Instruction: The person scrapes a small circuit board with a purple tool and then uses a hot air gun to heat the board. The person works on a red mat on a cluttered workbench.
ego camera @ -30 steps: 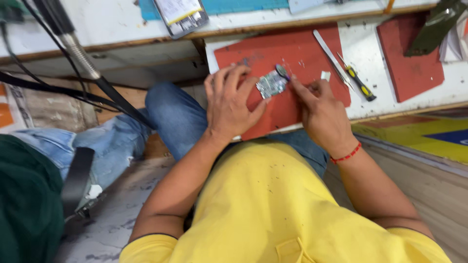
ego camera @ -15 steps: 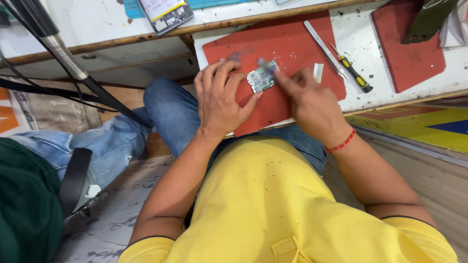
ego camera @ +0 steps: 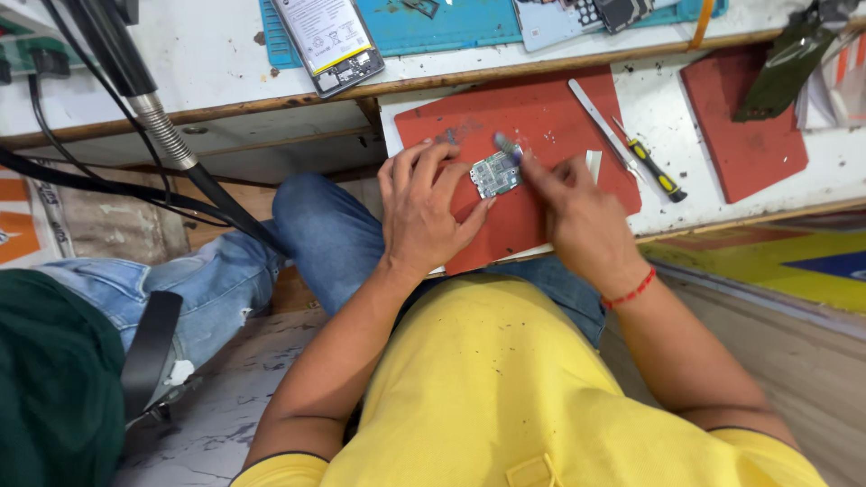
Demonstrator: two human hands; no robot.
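On the lap side: yellow shirt [ego camera: 505, 379] and jeans [ego camera: 316, 239] fill the near view; the person sits at a low bench.
Left hand [ego camera: 424, 212]: fingers spread, fingertips pinning the left edge of a small circuit board [ego camera: 495, 174]; it steadies the board and does not clench it.
Right hand [ego camera: 577, 212]: closed around a thin tool [ego camera: 507, 148] whose blurred tip sits at the board's upper right corner; red thread [ego camera: 631, 290] on the wrist.
Board position: flat on the red mat [ego camera: 541, 117], near the mat's middle, between both hands.
Progress: the board lies bare and out of any casing, so opening up looks done; the tip is on the board, so work on it seems under way. What is left cannot be told, the detail being too small.
Beside the mat: tweezers [ego camera: 600, 117] and a yellow-handled screwdriver [ego camera: 654, 173] lie unused on the white bench [ego camera: 677, 207], just right of the mat.
Farther right: a second red mat [ego camera: 749, 135].
Far edge: a phone [ego camera: 329, 41] lying back side up on a blue mat [ego camera: 451, 27].
Left: a black stand arm [ego camera: 135, 90] with cables.
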